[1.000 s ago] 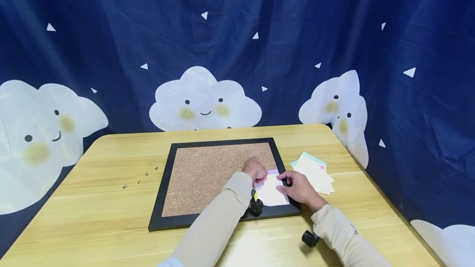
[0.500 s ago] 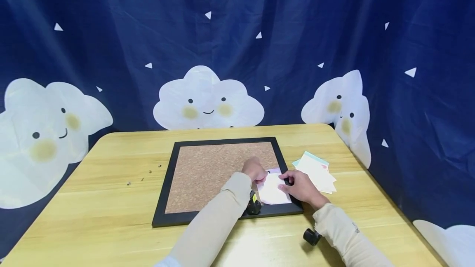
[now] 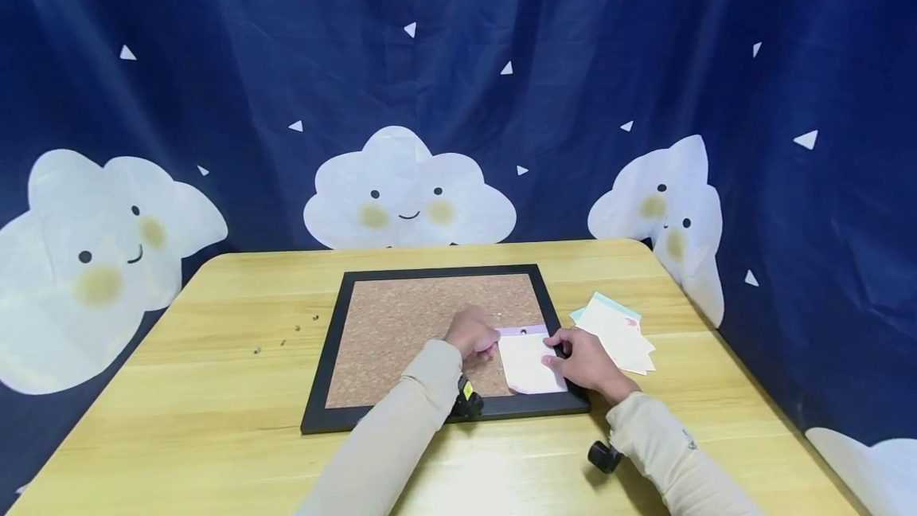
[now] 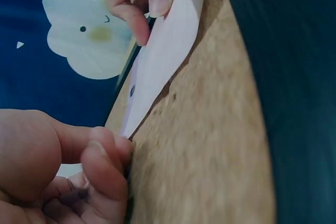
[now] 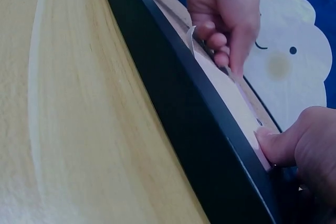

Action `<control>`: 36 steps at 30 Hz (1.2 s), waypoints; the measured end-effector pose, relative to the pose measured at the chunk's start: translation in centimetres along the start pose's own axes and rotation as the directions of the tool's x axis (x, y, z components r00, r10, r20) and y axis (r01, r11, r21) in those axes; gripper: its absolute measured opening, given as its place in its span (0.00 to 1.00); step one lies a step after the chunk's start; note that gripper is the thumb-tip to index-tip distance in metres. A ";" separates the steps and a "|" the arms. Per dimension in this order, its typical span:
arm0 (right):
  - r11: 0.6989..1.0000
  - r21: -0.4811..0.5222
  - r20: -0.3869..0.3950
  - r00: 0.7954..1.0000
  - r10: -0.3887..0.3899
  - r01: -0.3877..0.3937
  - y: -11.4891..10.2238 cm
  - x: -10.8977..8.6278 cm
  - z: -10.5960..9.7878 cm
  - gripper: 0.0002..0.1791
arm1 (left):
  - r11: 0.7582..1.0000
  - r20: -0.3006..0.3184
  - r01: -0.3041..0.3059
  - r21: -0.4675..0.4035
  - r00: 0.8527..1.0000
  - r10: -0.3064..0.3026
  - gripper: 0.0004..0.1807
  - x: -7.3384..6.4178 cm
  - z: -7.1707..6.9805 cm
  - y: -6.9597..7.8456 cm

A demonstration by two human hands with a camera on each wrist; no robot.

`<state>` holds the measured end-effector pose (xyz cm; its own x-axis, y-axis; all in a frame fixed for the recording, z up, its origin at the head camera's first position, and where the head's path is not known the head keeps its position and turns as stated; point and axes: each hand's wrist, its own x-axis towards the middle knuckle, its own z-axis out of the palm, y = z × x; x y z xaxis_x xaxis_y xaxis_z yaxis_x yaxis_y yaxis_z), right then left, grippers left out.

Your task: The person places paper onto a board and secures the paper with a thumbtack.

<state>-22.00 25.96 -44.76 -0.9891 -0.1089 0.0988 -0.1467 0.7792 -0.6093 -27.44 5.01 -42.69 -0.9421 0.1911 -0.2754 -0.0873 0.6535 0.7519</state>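
Observation:
A white sheet of note paper (image 3: pixel 526 363) with a purple top band lies at the right of the black-framed corkboard (image 3: pixel 408 333). One dark thumbtack (image 3: pixel 524 332) sits in the band's middle. My left hand (image 3: pixel 471 333), fingers curled, pinches the sheet's upper left corner, as the left wrist view (image 4: pixel 79 166) shows. With thumb and index finger apart, my right hand (image 3: pixel 589 361) presses the sheet's right edge beside the frame. The sheet's lower edge curls up off the cork in the left wrist view. My right hand's other fingers are partly hidden.
More paper sheets (image 3: pixel 618 333), white and pale green, lie overlapped on the wooden table (image 3: pixel 215 436) right of the board. Several small tacks (image 3: pixel 298 328) are scattered left of it. A dark blue curtain (image 3: pixel 458 86) with clouds hangs behind the table.
My left hand has moved left from the thumbtack to the sheet's upper left corner, bringing the tack and purple band into view. My right hand stays at the right edge.

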 end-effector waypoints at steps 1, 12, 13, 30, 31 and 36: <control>1.000 -0.004 0.001 1.000 0.000 0.000 0.0 0.0 0.0 0.12 | 1.000 0.003 -0.010 -0.017 1.000 0.010 0.16 -0.2 -0.2 -0.2; 0.999 -0.017 -0.001 0.999 -0.034 0.034 0.2 0.0 0.0 0.12 | 0.988 -0.040 -0.112 -0.106 0.993 0.108 0.09 -2.5 -3.4 -1.7; 0.999 -0.014 0.000 0.999 -0.035 0.035 0.2 0.0 0.0 0.12 | 0.988 -0.047 -0.116 -0.099 0.993 0.112 0.09 -2.7 -3.7 -1.8; 0.992 -0.030 -0.033 0.992 -0.124 0.124 0.0 -0.6 -0.1 0.11 | 0.997 -0.165 -0.082 0.018 0.983 0.083 0.09 -6.3 -8.6 -5.8; 0.992 -0.030 -0.031 0.992 -0.125 0.124 -0.1 -0.6 -0.1 0.11 | 0.997 -0.174 -0.079 0.013 0.982 0.080 0.09 -6.6 -8.8 -6.0; 0.994 -0.037 -0.013 0.994 -0.106 0.105 -0.2 -0.6 -0.3 0.10 | 0.997 -0.201 -0.072 -0.024 0.977 0.066 0.09 -8.0 -9.9 -6.8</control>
<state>-21.40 26.06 -44.41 -0.9678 -0.1827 0.1733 -0.2497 0.7858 -0.5658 -22.56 -8.22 -39.66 -0.9916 0.0829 -0.0992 -0.0266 0.6200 0.7841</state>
